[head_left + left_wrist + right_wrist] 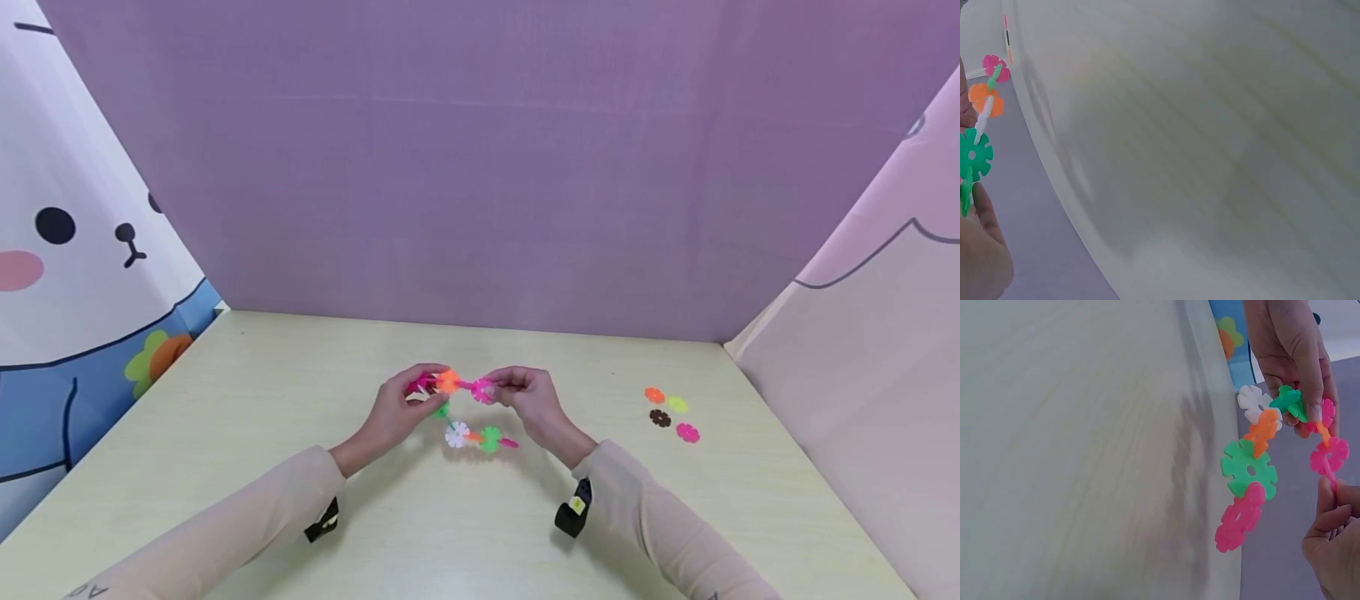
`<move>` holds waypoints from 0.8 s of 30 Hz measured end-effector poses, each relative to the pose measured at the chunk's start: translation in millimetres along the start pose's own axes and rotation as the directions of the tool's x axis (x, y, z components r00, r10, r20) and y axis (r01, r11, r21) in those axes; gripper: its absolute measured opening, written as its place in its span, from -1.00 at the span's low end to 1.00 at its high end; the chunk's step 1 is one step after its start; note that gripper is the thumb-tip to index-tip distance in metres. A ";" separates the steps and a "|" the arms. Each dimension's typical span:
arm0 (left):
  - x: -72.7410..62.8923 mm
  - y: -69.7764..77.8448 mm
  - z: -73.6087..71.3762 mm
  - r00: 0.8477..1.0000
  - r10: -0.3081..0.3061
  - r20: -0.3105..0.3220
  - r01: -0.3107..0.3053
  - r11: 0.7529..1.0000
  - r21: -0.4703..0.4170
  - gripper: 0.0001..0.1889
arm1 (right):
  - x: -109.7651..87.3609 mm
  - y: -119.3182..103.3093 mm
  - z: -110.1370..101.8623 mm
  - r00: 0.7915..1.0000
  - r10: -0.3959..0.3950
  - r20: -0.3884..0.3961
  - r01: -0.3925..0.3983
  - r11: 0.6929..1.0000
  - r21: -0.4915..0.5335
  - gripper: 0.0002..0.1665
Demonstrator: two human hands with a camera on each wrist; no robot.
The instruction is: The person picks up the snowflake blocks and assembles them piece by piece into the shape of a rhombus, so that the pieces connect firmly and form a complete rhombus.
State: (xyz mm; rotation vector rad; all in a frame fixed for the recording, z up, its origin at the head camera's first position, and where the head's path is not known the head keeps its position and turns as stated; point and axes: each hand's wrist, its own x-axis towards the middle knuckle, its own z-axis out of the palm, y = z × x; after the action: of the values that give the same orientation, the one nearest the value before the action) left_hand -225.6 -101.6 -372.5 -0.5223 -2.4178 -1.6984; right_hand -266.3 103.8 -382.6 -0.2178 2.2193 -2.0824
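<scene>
A curved chain of slotted plastic snowflake discs (1249, 470) in pink, orange, green and white hangs between both hands above the table. My left hand (397, 408) pinches it beside an orange disc (448, 382), thumb in front. At the other end of that upper stretch, my right hand (534, 404) pinches a pink disc (482, 390) between thumb and fingers. The loose end dangles below, running from a white disc (457, 434) through a light green disc (491, 439) to a pink disc (1239, 519). In the left wrist view a dark green disc (972, 155) shows above the left thumb.
Several loose discs lie flat on the pale table (480, 533) to the right, among them an orange disc (655, 396), a brown disc (660, 418) and a pink disc (687, 432). A purple panel (480, 167) rises behind the table; printed cloth hangs on both sides.
</scene>
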 end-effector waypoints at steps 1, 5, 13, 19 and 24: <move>0.1 0.3 0.0 1.000 0.000 -0.001 0.000 1.000 0.002 -0.62 | 0.1 0.2 0.4 1.000 0.002 -0.003 -0.002 1.000 0.005 -0.79; 0.1 0.9 0.2 1.000 0.007 -0.009 -0.007 1.000 0.010 -0.62 | 0.4 0.9 1.9 1.000 0.008 -0.016 -0.008 1.000 0.026 -0.80; -0.3 0.5 0.6 1.000 0.002 -0.017 -0.002 1.000 0.003 -0.62 | 1.0 4.7 3.2 1.000 -0.012 -0.027 0.013 0.999 0.039 -0.81; -0.8 1.2 0.8 1.000 -0.005 -0.024 0.005 1.000 -0.003 -0.62 | 1.0 6.1 4.6 1.000 -0.003 -0.030 0.005 0.998 0.069 -0.79; -0.6 1.3 1.3 1.000 -0.005 -0.023 0.005 1.000 -0.008 -0.62 | 1.5 7.6 5.5 0.999 0.005 -0.035 -0.001 0.995 0.102 -0.77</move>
State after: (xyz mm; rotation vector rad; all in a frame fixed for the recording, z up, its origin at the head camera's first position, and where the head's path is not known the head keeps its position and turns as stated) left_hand -224.4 -100.1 -372.0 -0.4953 -2.3998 -1.7078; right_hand -267.2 98.6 -390.5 -0.1706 2.1231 -2.2076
